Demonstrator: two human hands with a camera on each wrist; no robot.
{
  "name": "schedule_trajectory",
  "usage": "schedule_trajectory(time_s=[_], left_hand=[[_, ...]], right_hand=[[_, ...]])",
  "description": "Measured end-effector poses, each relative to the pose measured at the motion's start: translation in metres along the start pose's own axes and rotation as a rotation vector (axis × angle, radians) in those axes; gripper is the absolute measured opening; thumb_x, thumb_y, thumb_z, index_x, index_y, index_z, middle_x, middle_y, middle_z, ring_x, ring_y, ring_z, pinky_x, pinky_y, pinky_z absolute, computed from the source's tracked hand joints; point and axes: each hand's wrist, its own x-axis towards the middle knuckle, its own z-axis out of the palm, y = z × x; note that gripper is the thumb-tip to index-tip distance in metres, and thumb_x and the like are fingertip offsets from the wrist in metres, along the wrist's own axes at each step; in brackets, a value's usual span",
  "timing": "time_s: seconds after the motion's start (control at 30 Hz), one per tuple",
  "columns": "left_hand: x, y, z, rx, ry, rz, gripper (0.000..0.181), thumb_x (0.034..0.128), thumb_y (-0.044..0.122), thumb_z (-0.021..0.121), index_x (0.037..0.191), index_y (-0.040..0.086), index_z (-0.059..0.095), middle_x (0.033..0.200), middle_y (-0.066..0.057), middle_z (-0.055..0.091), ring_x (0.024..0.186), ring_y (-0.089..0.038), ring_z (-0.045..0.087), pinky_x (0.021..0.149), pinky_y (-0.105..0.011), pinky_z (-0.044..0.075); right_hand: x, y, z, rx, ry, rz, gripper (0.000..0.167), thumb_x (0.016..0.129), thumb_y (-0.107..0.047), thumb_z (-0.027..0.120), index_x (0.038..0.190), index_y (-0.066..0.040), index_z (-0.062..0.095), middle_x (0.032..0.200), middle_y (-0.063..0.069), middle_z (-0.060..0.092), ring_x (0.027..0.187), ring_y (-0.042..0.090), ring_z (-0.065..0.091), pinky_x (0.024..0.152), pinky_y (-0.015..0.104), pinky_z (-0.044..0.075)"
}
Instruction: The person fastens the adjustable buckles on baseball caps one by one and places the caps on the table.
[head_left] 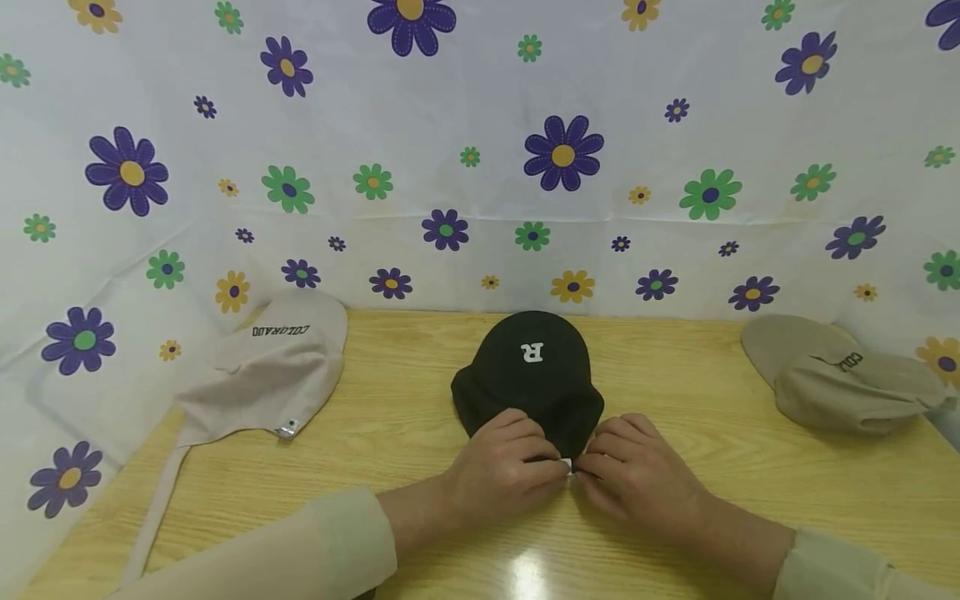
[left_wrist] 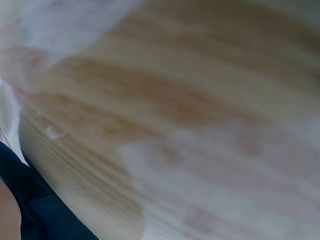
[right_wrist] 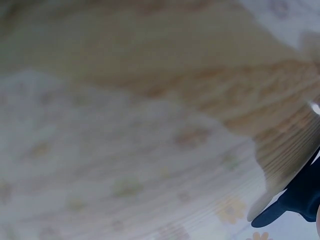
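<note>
In the middle of the head view a black cap with a white letter R lies on the table, its brim out of sight. At its near end both hands meet over a small white piece whose kind I cannot make out. My left hand pinches the cap's edge just left of that piece. From the right, my right hand grips the same edge with bent fingers. Dark cap fabric shows at the lower left of the left wrist view, and cap fabric at the lower right of the right wrist view.
A pale cap with dark lettering and a long loose strap lies at the left. At the right rests a tan cap. Behind the wooden table hangs a white flowered cloth. Both wrist views are largely blurred.
</note>
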Motion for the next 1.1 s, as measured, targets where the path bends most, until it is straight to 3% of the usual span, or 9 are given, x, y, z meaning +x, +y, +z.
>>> schedule_trajectory(time_s=[0.33,1.1], left_hand=[[0.0002,0.0005,-0.0009,0.001,-0.003,0.003,0.008,0.0806,0.018,0.079,0.087,0.022,0.079,0.079,0.011,0.069,0.078,-0.010,0.059,0.079,-0.024,0.049],[0.0008,0.0000,-0.0016,-0.007,-0.006,-0.002,0.005,0.0837,0.018,0.076,0.085,0.023,0.078,0.080,0.010,0.069,0.079,-0.010,0.058,0.079,-0.023,0.049]], right_hand=[[-0.0018,-0.0010,-0.0012,0.000,-0.055,0.032,0.026,0.097,-0.028,0.055,0.080,-0.016,0.073,0.078,-0.005,0.065,0.088,0.017,0.059,0.082,0.035,0.042],[0.0005,-0.0021,-0.0029,-0.012,-0.029,0.051,0.042,0.101,-0.030,0.039,0.075,-0.017,0.069,0.074,-0.006,0.062,0.083,0.016,0.057,0.081,0.035,0.041]])
